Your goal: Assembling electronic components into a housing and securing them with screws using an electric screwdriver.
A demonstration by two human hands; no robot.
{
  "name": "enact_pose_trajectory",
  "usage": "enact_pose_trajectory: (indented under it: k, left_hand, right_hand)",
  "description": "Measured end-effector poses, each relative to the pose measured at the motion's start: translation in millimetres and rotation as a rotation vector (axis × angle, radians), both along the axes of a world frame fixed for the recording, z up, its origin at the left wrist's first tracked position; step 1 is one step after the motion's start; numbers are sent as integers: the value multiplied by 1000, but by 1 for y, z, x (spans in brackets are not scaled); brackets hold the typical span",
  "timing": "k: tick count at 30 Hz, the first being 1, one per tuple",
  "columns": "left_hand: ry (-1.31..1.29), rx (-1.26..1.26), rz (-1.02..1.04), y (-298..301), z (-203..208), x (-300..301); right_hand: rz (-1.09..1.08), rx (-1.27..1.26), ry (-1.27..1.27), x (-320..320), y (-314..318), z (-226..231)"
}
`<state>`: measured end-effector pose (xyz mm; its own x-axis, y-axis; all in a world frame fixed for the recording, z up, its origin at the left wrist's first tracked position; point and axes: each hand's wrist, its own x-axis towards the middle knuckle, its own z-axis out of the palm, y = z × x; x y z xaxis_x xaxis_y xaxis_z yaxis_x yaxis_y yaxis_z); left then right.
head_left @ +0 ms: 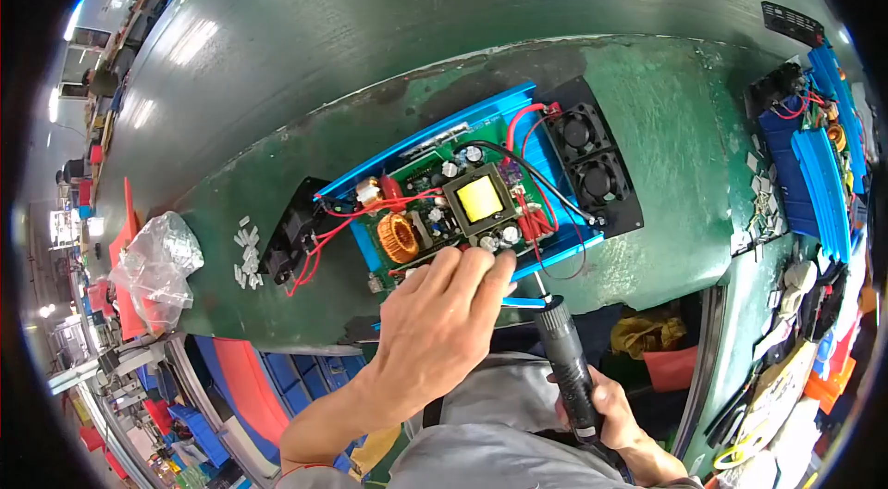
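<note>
Head camera view: from where I stand, the person's left forearm slants up from the lower edge, the left hand (442, 309) palm down with the back of it facing up. Its fingers are bent and lie close together over the near side of the blue metal housing (555, 176); the fingertips are partly hidden, so I can't tell whether they pinch anything or only press. Lower and to the right, the right hand (618, 410) is wrapped around the lower part of a dark powered screwdriver (571, 369), which stands tilted, its thin shaft pointing away from the person at the housing's near edge. I can't make out whether the tip is touching.

A small pale label sits low on the driver's body, too small to read from here. On the board, a bright yellow patch tops the square transformer (479, 199).

The housing lies open and askew on the green bench (666, 119), in front of the person. Inside is a green circuit board (421, 170) with a copper-wound ring (399, 237) and red wires. A black end plate with two fans (592, 156) lies at its right end.
</note>
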<state>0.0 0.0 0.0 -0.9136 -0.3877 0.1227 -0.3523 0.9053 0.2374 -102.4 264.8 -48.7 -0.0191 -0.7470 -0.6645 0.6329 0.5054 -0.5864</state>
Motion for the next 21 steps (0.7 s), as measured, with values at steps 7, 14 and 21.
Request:
enact_pose_trajectory:
  k: [7, 14, 21]
  left_hand:
    - [-82, -37, -90, 4, 8, -5]
    - [-144, -38, -134, 0, 5, -9]
    - [-168, 29, -197, -23, 21, -4]
  right_hand:
    - [-13, 82, 182, 4, 4, 8]
    - [10, 89, 219, 3, 0, 6]
    - [39, 79, 206, 11, -8, -5]
